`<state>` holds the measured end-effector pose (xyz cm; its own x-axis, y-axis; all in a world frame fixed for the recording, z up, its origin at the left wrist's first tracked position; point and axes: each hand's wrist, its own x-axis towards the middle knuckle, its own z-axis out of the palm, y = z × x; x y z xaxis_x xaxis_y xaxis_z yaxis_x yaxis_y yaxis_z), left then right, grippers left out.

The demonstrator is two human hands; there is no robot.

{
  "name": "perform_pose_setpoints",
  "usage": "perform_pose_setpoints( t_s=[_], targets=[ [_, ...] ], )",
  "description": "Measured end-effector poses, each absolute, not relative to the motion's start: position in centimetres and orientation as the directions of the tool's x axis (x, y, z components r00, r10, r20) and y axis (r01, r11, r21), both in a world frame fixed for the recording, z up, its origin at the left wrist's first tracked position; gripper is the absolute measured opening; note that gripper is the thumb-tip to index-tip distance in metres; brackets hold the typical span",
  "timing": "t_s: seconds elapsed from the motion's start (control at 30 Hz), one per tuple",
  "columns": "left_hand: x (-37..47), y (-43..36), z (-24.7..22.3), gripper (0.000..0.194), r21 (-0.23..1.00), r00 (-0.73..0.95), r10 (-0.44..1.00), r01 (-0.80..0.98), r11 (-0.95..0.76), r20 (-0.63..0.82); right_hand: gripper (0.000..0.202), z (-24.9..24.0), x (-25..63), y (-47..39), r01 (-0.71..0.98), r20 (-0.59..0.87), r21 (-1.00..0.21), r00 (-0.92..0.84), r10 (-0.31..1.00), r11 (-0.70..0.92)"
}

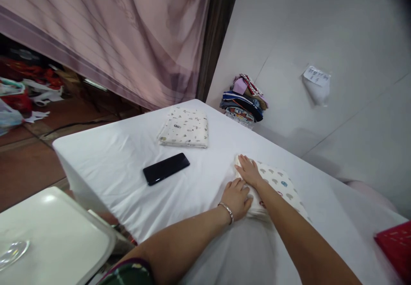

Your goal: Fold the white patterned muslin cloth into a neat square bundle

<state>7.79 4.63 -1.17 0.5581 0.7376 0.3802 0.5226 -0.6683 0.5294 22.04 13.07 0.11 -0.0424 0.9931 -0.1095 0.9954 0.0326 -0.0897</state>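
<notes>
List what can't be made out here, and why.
Head view: part of the nearer folded cloth, hidden by left hand, right hand and right forearm.
Head view: rest of the red item, cut off by right edge.
Head view: rest of the clear object, cut off by left edge.
Head view: writing on the wall note, blurred and too small.

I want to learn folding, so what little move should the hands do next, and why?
Maybe the right hand could gently smooth the folded, grey-patterned cloth while the left hand steadies it. Both hands rest along the cloth's left side, and it looks thick and layered, so gentle pressing might flatten it.
</notes>
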Motion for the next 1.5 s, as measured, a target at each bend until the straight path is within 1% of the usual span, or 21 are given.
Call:
perform_pose_setpoints(
  t_s=[0.13, 0.27, 0.4, 0.5, 0.6, 0.63, 0.7, 0.77, 0.8, 0.83, 0.87, 0.9, 0.97, 1.03, 1.1, 1.17, 1.3, 1.4, 1.5],
  targets=[
    [7.6, 4.7, -1.1, 0.026, 0.519, 0.570, 0.729, 0.521, -0.678, 0.379, 0.056, 0.4, 22.0, 12.6, 0.992, -0.105, -0.123, -0.044, 0.993, 0.031],
    [7.4, 4.8, -1.2, 0.028, 0.513, 0.577, 0.723, 0.519, -0.684, 0.380, 0.057, 1.2, 22.9, 10.0, 0.985, -0.102, -0.174, -0.023, 0.995, 0.005],
    [7.2, 5.0, -1.3, 0.028, 0.517, 0.576, 0.721, 0.512, -0.686, 0.386, 0.058, 1.1, 25.5, 5.2, 0.986, -0.086, -0.160, 0.033, 0.996, -0.046],
    [7.2, 5.2, -1.4, 0.028, 0.532, 0.578, 0.723, 0.504, -0.681, 0.378, 0.056, 0.5, 29.4, 0.9, 0.979, -0.062, -0.141, 0.139, 0.988, -0.147],
    [7.2, 5.4, -1.4, 0.028, 0.526, 0.588, 0.720, 0.507, -0.683, 0.368, 0.053, -0.2, 33.9, -3.1, 0.940, -0.051, -0.143, 0.305, 0.951, -0.310],
    [7.2, 5.5, -1.4, 0.028, 0.521, 0.592, 0.719, 0.511, -0.684, 0.364, 0.054, -0.4, 35.2, -4.2, 0.911, -0.056, -0.172, 0.371, 0.927, -0.375],
    [7.1, 5.6, -1.3, 0.029, 0.514, 0.598, 0.719, 0.518, -0.684, 0.354, 0.057, -0.9, 37.0, -5.9, 0.834, -0.085, -0.284, 0.470, 0.878, -0.474],
    [7.0, 5.6, -1.0, 0.029, 0.504, 0.603, 0.718, 0.526, -0.685, 0.348, 0.062, -1.1, 37.8, -6.8, 0.759, -0.112, -0.413, 0.507, 0.855, -0.504],
    [6.9, 5.6, -0.9, 0.029, 0.493, 0.607, 0.715, 0.531, -0.689, 0.346, 0.064, -1.2, 37.8, -7.1, 0.738, -0.114, -0.457, 0.506, 0.855, -0.497],
    [7.0, 5.6, -0.7, 0.030, 0.479, 0.610, 0.713, 0.539, -0.693, 0.346, 0.064, -1.1, 37.7, -7.1, 0.731, -0.114, -0.472, 0.504, 0.856, -0.493],
    [7.0, 5.5, -0.5, 0.031, 0.462, 0.610, 0.712, 0.549, -0.697, 0.349, 0.063, -0.9, 37.5, -7.0, 0.736, -0.114, -0.457, 0.509, 0.853, -0.500],
    [7.2, 5.4, -0.3, 0.032, 0.444, 0.608, 0.711, 0.560, -0.700, 0.353, 0.062, -0.6, 37.2, -6.8, 0.753, -0.107, -0.416, 0.517, 0.849, -0.511],
    [7.6, 5.1, 0.2, 0.035, 0.402, 0.612, 0.700, 0.574, -0.713, 0.369, 0.058, 0.1, 36.7, -5.9, 0.803, -0.062, -0.295, 0.525, 0.849, -0.518],
    [8.3, 4.7, 0.3, 0.038, 0.354, 0.642, 0.661, 0.558, -0.750, 0.389, 0.056, 0.8, 36.1, -4.7, 0.858, 0.014, -0.201, 0.485, 0.874, -0.473],
    [8.8, 4.2, 0.1, 0.039, 0.310, 0.695, 0.607, 0.522, -0.795, 0.386, 0.055, 1.2, 35.5, -3.5, 0.904, 0.056, -0.172, 0.407, 0.912, -0.392],
    [9.1, 3.9, -0.4, 0.042, 0.285, 0.739, 0.575, 0.500, -0.818, 0.352, 0.055, 1.1, 35.0, -2.6, 0.920, 0.024, -0.182, 0.357, 0.934, -0.347],
    [9.0, 3.8, -1.4, 0.045, 0.282, 0.764, 0.565, 0.493, -0.823, 0.312, 0.059, 0.0, 34.9, -1.9, 0.902, -0.076, -0.263, 0.335, 0.939, -0.343],
    [8.7, 4.0, -1.6, 0.045, 0.328, 0.770, 0.556, 0.462, -0.824, 0.313, 0.062, -0.2, 35.4, -2.0, 0.842, -0.082, -0.417, 0.340, 0.937, -0.342],
    [8.7, 4.9, -1.4, 0.040, 0.452, 0.726, 0.610, 0.450, -0.770, 0.316, 0.057, 0.5, 36.2, -2.3, 0.707, -0.111, -0.586, 0.413, 0.904, -0.395]
  ],
)
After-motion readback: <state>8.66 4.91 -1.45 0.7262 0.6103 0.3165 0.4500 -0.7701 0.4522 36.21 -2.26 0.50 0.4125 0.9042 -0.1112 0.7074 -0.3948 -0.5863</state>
